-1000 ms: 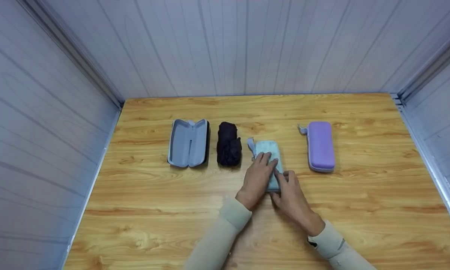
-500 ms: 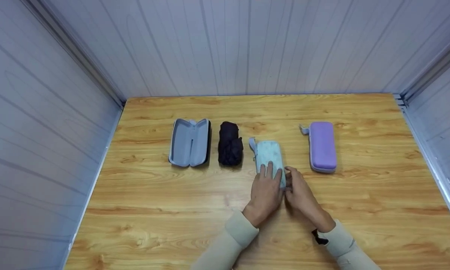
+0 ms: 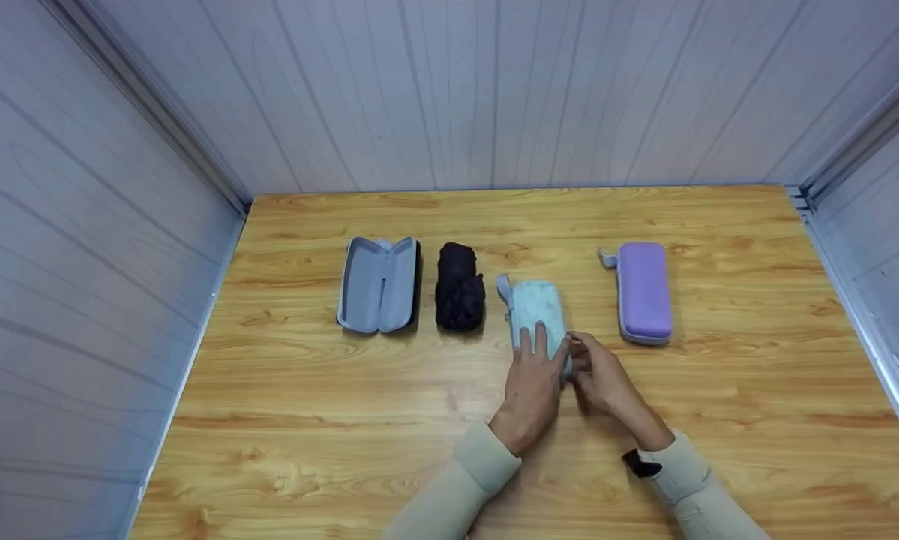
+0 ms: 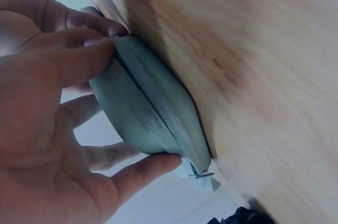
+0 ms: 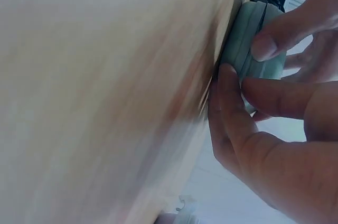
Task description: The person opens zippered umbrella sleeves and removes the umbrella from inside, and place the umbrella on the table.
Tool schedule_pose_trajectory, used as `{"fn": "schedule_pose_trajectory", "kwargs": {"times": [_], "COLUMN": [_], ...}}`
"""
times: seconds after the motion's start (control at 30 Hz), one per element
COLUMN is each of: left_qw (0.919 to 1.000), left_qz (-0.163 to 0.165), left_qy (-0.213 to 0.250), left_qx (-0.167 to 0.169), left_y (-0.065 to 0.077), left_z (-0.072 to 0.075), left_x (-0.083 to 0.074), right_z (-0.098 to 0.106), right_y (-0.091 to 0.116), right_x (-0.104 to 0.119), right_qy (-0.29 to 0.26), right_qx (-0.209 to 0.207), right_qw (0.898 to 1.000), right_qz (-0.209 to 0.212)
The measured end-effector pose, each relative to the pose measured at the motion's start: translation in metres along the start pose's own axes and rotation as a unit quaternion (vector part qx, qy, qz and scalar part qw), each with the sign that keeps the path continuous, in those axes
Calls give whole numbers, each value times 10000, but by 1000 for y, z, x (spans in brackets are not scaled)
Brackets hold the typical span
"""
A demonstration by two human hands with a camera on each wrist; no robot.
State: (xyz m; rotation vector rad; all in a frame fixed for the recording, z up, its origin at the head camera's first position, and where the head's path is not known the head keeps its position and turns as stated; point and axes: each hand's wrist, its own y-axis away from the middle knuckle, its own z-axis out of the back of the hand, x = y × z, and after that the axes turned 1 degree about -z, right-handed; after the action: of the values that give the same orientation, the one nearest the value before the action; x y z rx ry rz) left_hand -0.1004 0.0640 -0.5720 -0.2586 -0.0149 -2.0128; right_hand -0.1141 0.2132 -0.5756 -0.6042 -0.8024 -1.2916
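A mint-green hard zippered case (image 3: 539, 304) lies on the table, with a light strap (image 3: 504, 287) at its far left side. My left hand (image 3: 531, 382) grips its near end, fingers spread on the lid; in the left wrist view the thumb and little finger bear on opposite sides. There the zipper (image 4: 150, 105) runs along the case's end as a dark line, with a small metal piece (image 4: 200, 174) by the strap. At the near right corner, my right hand (image 3: 606, 379) pinches at the zipper, thumb against fingertips; the pull itself is hidden.
An open case with a grey lining (image 3: 363, 289) stands at the left. Beside it lies a rolled black fabric bundle (image 3: 459, 289). A purple zippered case (image 3: 644, 292) lies to the right. Pale panel walls (image 3: 464, 90) border the wooden table (image 3: 307, 435).
My left hand has slid back towards the case's near end. My right hand has shifted from the near end to the right corner. Little differs over the last half second.
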Motion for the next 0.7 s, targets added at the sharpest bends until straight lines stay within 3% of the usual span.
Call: {"fn": "schedule_pose_trajectory", "kwargs": {"times": [0.27, 0.5, 0.7], "left_qw": [9998, 9981, 9979], "left_qz": [-161, -526, -614], "left_qy": [76, -294, -180], "left_qx": [-113, -153, 11], "left_y": [4, 6, 6], "left_z": [5, 6, 8], "left_x": [3, 8, 12], "right_z": [2, 3, 1], "right_y": [-4, -7, -11], "right_x": [-2, -2, 1], "right_qy": [161, 97, -102], "right_qx": [-48, -181, -238], "right_qw": [9997, 9996, 9983], "right_qz": [-175, -172, -529]}}
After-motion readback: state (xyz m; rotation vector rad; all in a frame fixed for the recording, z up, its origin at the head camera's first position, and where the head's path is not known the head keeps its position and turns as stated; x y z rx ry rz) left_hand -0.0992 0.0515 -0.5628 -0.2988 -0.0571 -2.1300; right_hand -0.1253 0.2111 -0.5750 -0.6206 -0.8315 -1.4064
